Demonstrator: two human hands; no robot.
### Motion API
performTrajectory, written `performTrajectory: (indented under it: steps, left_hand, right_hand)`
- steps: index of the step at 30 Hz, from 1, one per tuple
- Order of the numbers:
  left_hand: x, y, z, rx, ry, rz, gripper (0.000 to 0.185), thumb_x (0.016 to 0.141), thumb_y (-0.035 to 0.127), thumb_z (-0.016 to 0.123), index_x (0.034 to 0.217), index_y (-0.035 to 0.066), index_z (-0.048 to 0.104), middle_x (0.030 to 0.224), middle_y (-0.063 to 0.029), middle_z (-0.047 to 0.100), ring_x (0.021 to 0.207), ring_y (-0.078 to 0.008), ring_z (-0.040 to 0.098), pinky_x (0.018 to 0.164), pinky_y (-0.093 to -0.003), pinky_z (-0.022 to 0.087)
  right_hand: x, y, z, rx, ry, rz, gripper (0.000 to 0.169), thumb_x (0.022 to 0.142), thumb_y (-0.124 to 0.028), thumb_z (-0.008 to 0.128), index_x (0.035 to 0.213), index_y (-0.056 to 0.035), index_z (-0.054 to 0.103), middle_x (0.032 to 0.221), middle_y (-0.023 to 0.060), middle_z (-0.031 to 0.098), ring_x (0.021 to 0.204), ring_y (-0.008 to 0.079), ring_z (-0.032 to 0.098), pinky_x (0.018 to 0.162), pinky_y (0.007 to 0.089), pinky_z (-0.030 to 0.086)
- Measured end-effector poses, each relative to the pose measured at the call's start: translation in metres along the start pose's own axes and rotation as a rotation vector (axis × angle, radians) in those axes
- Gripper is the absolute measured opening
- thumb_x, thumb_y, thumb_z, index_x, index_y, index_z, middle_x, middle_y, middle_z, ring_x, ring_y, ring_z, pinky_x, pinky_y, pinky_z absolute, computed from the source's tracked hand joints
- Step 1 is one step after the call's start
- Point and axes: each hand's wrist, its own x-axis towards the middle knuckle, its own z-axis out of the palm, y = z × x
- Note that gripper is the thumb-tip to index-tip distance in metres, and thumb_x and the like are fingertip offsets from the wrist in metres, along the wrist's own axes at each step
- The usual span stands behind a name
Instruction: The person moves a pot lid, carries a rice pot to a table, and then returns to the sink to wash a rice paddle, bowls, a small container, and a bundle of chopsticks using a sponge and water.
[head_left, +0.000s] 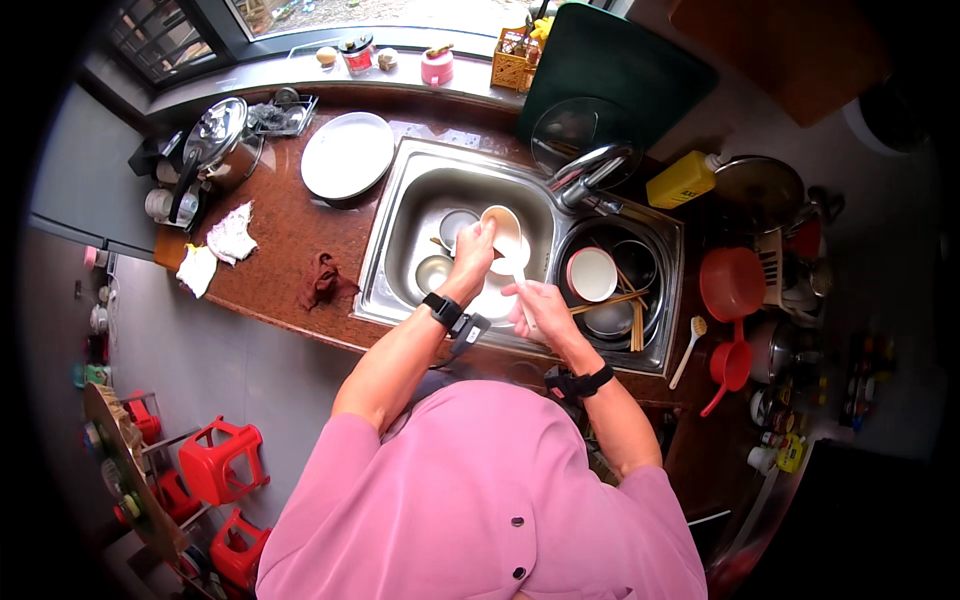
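Note:
Over the left basin of the steel sink (409, 187), my left hand (474, 251) grips a tilted, pale bowl (504, 225) by its rim. My right hand (546, 309) holds a white, long-handled spoon (511, 268) by its handle, its head close below the bowl. Whether spoon and bowl touch, I cannot tell. Beneath my hands, a metal bowl (433, 274) and another small bowl (456, 225) rest in the basin. White dishware (491, 301) there is partly hidden by my hands.
The right basin holds a white bowl (592, 274), chopsticks (637, 322) and a metal bowl (609, 319). A faucet (585, 184) stands between the basins. White plates (347, 155) and a brown cloth (324, 281) lie left; a brush (688, 352) and red ladle (729, 366) lie right.

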Motion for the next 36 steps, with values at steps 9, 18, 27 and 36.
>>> performTrajectory:
  steps: [9,18,27,36]
  left_hand:
    - [-0.013,0.014,0.005,-0.205,-0.05,-0.222,0.026,0.102,0.021,0.052,0.112,-0.003,0.058,0.097,-0.0129,0.067,0.079,-0.0219,0.066,0.07,-0.0349,0.055]
    - [-0.034,-0.005,0.01,-0.276,-0.338,-0.323,0.038,0.098,0.018,0.058,0.127,-0.006,0.051,0.114,-0.0169,0.064,0.093,-0.0219,0.065,0.085,-0.0355,0.054]
    - [-0.032,-0.003,0.007,-0.154,-0.275,-0.211,0.047,0.085,0.007,0.072,0.126,-0.004,0.053,0.108,-0.0116,0.066,0.091,-0.0164,0.065,0.078,-0.0302,0.055]
    - [0.01,0.03,-0.04,0.989,-0.3,0.554,0.044,0.075,0.024,0.08,0.112,0.006,0.062,0.086,-0.0165,0.069,0.083,-0.0324,0.068,0.072,-0.0427,0.054]
  right_hand:
    - [0.002,0.008,0.011,-0.528,0.375,-0.318,0.038,0.098,-0.031,0.051,0.079,-0.002,0.065,0.057,0.0091,0.056,0.055,0.0203,0.057,0.056,0.0398,0.042]
    - [0.017,0.015,-0.003,-0.024,0.26,-0.153,0.038,0.1,-0.027,0.048,0.072,-0.0044,0.061,0.052,-0.0022,0.045,0.043,0.008,0.039,0.043,0.0286,0.027]
    - [0.004,0.014,-0.013,-0.028,0.138,-0.131,0.033,0.1,-0.027,0.047,0.078,-0.0049,0.058,0.051,-0.0031,0.042,0.04,0.0061,0.031,0.04,0.0249,0.021]
    - [-0.022,-0.003,-0.036,-0.431,0.113,-0.095,0.033,0.092,-0.025,0.053,0.075,0.0009,0.064,0.059,0.0092,0.054,0.055,0.0175,0.053,0.056,0.034,0.042]
